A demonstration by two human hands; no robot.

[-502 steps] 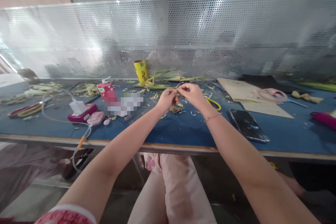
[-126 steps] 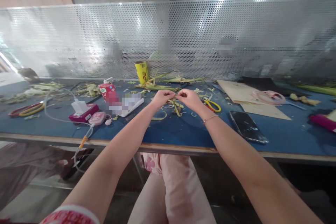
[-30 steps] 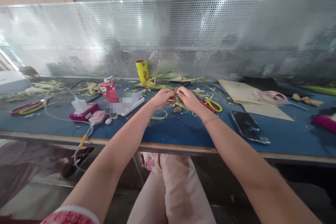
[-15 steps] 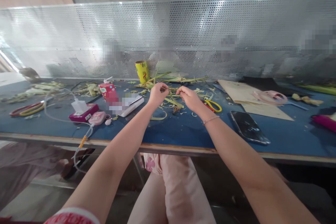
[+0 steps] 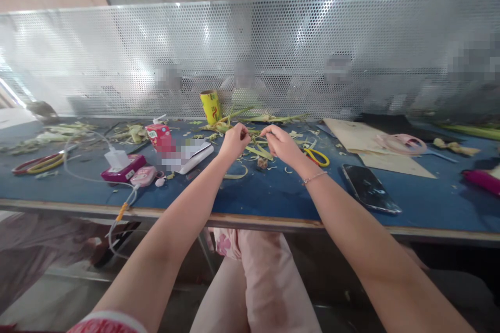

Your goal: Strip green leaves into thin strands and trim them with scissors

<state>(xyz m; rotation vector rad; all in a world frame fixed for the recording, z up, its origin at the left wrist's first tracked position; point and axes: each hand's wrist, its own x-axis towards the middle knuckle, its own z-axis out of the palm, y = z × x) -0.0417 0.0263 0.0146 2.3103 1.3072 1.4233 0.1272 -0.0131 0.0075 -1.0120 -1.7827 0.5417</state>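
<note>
My left hand [image 5: 235, 142] is closed in a pinch over the middle of the table. Opposite it, my right hand [image 5: 282, 144] is also pinched, its index finger reaching toward the left one. A thin green plant stem [image 5: 254, 138] shows in the gap between them; what exactly sits in either set of fingertips is too small to make out. Below the hands lies a pale green stalk strip [image 5: 260, 153], with a brownish root-like stub [image 5: 262, 163] near its end. Yellow-handled scissors [image 5: 318, 156] rest beside my right wrist, partly hidden by it.
A yellow can [image 5: 211, 107] stands behind the hands, before a perforated metal screen [image 5: 289, 47]. Leftward are a red drink carton [image 5: 159, 138], a purple power block [image 5: 124, 169] with cables, and red-and-yellow scissors [image 5: 39, 163]. Rightward lie a phone [image 5: 369, 187] and brown paper [image 5: 351, 138].
My right hand's fingers have opened out slightly and its index finger now points more toward the left hand. The left hand has hardly moved. The brownish stub looks slightly turned.
</note>
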